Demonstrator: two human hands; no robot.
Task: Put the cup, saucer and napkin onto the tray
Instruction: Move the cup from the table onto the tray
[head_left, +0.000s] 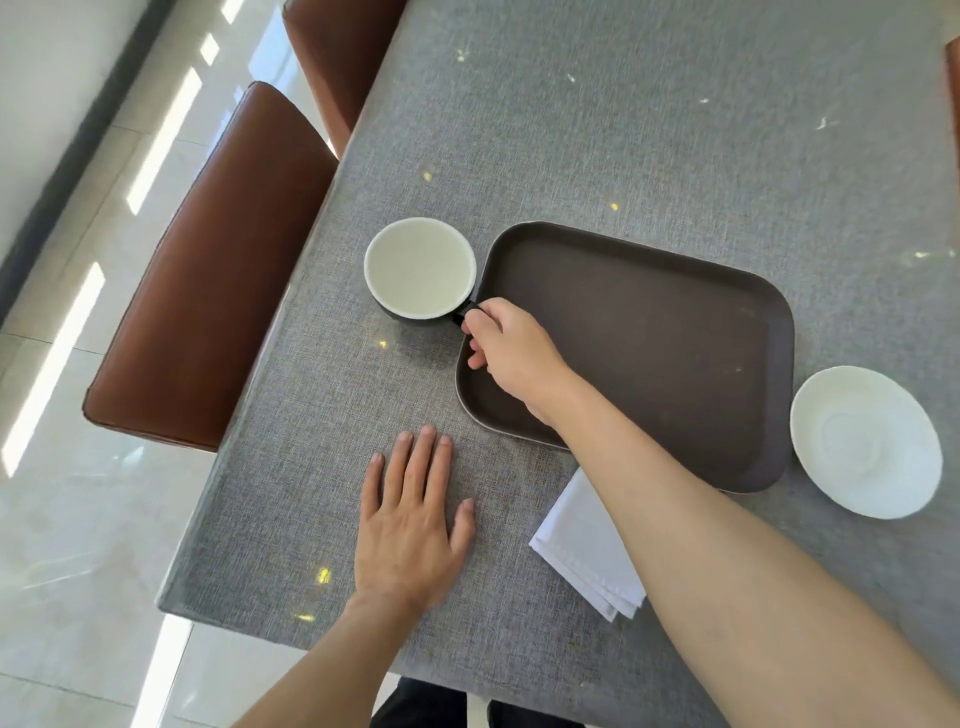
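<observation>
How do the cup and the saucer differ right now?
The cup is dark outside with a pale inside; the saucer is all white. The cup sits left of the tray, the saucer to its right. The right hand pinches the cup's handle; nothing touches the saucer. The cup is deep, the saucer shallow. Both are round and rest on the table.

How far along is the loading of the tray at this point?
Nothing is on the tray yet. In hand: the right hand pinches the handle of the cup, which stands on the table beside the tray. Left: saucer and napkin, both on the table. The left hand rests flat.
</observation>
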